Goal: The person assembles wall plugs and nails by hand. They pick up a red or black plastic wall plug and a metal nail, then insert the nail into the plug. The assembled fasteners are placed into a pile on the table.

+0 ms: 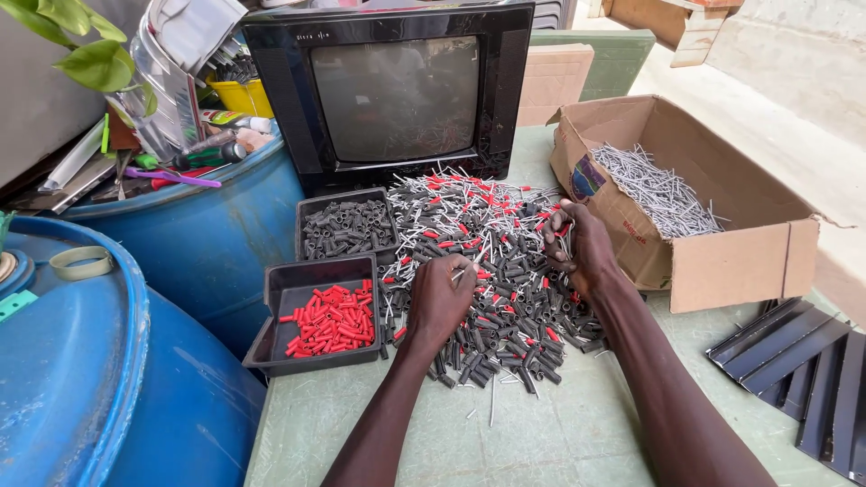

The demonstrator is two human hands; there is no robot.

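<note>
Left hand (439, 298) is pinching a thin silver pin out of the mixed pile (492, 271) of red & black sleeves on the green surface (559, 442); right hand (577, 248) is curling shut on a bunch of small pieces at the pile's far edge. Risks: pins are rolling loose near the surface edge, could drop off. Red tray (280, 311) and black tray (347, 200) are sitting close together, so a piece could easily land in the wrong one. Cardboard box (749, 261) w/ pins is standing right of the pile.

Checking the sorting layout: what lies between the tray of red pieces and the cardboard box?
In the head view, the mixed pile of black, red and silver pieces lies between the red-piece tray and the cardboard box, with both hands in it.
</note>
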